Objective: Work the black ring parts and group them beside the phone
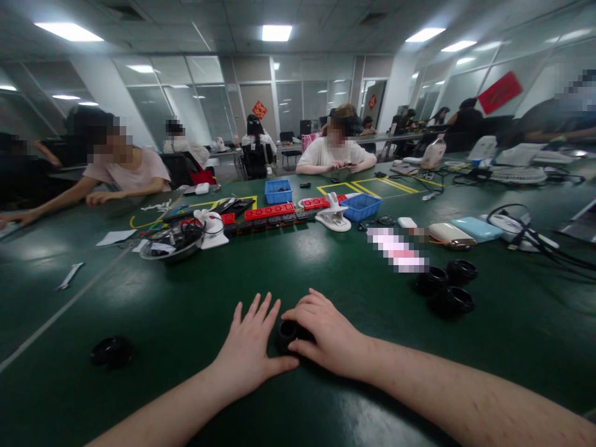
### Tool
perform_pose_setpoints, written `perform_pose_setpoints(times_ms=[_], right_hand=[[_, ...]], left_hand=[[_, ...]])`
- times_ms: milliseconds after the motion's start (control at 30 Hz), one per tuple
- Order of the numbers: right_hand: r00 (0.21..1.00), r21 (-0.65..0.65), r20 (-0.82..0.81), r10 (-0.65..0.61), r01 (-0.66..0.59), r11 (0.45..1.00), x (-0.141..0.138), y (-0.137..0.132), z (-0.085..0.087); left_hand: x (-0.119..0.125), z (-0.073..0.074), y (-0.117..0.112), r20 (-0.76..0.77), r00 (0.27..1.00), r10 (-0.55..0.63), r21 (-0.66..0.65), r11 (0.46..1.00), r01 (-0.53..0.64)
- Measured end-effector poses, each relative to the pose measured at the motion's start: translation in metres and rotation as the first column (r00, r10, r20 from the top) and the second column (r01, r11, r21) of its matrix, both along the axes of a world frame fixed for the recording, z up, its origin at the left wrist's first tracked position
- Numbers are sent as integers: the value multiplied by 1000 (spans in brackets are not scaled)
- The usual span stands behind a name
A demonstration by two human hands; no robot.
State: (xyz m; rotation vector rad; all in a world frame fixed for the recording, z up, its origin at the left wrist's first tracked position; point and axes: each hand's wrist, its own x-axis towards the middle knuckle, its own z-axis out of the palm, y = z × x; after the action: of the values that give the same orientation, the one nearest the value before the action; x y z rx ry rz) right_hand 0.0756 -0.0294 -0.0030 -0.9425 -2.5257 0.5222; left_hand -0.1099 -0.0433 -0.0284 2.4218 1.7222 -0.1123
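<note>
On the green table, a black round hollow part (285, 334) lies between my hands, its open end facing up and to the left. My right hand (328, 332) curves over it, thumb in front and fingers behind, covering much of it. Beside it, my left hand (249, 341) is spread with the palm down; its thumb reaches toward the part's near side, and whether it touches cannot be made out. Another black round part (112, 352) lies off to the left. Several similar black parts (454, 299) are grouped at the right.
Across the middle stand red power strips (269, 211), a white clip base (334, 214), blue bins (361, 207) and a bowl of dark bits (172, 248). A wrench (71, 276) lies left. Power banks (451, 234) and cables are right. Co-workers sit across the table.
</note>
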Motion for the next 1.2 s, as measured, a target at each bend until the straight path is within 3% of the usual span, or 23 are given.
perform_pose_setpoints(times_ms=[767,1200], right_hand=[[998,49,45,49,-51,997,1,1,1],[985,33,153,76,-82,996,3,-11,15]], left_hand=[[2,1,0,-6,1000,5,-12,1000,-5],[-2,0,2,-13,998,-61,-33,998,60]])
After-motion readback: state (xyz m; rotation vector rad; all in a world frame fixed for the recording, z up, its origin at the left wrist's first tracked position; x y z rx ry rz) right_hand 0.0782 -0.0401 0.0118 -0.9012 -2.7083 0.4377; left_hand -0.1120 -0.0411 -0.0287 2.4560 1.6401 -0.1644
